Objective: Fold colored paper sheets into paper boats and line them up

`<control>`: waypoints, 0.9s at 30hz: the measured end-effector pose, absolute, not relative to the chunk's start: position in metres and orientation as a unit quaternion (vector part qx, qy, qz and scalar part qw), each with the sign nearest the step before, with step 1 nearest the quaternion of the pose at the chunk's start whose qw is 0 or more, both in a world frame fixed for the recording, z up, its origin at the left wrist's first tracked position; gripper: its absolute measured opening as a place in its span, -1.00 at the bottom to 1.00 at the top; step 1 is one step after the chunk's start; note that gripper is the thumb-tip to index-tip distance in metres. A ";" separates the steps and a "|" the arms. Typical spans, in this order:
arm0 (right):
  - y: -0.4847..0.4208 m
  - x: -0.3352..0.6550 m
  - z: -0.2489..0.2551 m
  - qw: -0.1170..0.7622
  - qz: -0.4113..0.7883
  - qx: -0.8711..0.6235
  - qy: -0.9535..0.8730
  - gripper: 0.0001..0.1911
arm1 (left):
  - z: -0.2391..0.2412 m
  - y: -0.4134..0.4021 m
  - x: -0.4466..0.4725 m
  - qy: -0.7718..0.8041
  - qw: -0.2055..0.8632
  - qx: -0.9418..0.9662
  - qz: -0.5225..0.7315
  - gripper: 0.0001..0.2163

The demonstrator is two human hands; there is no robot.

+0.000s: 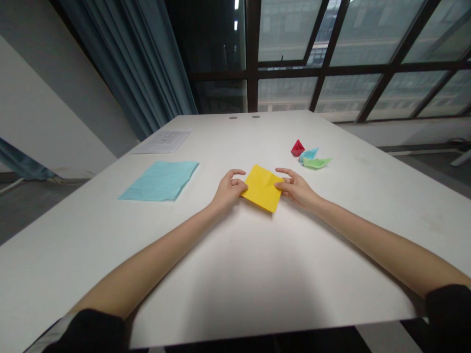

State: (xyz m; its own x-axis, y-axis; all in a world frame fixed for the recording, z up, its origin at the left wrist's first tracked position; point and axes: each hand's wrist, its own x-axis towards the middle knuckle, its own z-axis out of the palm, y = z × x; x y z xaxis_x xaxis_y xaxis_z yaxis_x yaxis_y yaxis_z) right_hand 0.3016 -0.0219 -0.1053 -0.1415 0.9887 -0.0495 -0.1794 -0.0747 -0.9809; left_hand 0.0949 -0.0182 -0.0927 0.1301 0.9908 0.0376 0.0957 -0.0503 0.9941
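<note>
A yellow square of paper [263,190] with faint creases is held a little above the table, turned so one corner points toward me. My left hand [230,188] pinches its left corner between thumb and fingers, the index finger stretched above. On the opposite side, my right hand [294,186] grips the right corner, thumb on top and index finger raised off the sheet. Just beyond my right hand lie three small folded paper pieces: a red one [298,148], a light blue one [308,154] and a green one [317,163].
Light blue sheets [160,181] lie flat to the left on the white table [235,274]. Behind them is a printed paper [162,141]. A blue curtain [136,59] hangs past the far left edge, and windows [353,49] stand behind the table.
</note>
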 end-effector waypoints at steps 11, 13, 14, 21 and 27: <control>-0.016 0.310 -0.110 0.388 0.474 -0.487 -0.623 -0.38 | -0.099 -0.035 0.091 0.270 0.045 0.942 0.195 -0.79; -0.014 0.313 -0.112 0.382 0.386 -0.488 -0.683 -0.44 | -0.103 -0.035 0.093 0.283 0.039 0.946 0.152 -0.78; -0.013 0.314 -0.113 0.370 0.338 -0.485 -0.717 -0.46 | -0.104 -0.034 0.093 0.297 0.037 0.945 0.134 -0.77; -0.002 0.326 -0.129 0.254 0.120 -0.465 -0.840 -0.48 | -0.108 -0.029 0.093 0.374 -0.009 0.922 0.105 -0.72; 0.005 0.332 -0.130 0.206 0.117 -0.504 -0.831 -0.63 | -0.116 -0.015 0.084 0.413 0.018 0.899 0.144 -0.74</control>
State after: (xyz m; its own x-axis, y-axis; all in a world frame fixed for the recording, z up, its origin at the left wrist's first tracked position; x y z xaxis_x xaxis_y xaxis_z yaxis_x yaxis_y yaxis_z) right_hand 0.3324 0.0046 -0.1303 -0.4070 0.8857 0.2235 0.7894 0.4642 -0.4017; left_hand 0.0836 -0.0148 -0.1158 0.6178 0.7477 0.2435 0.7371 -0.6585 0.1518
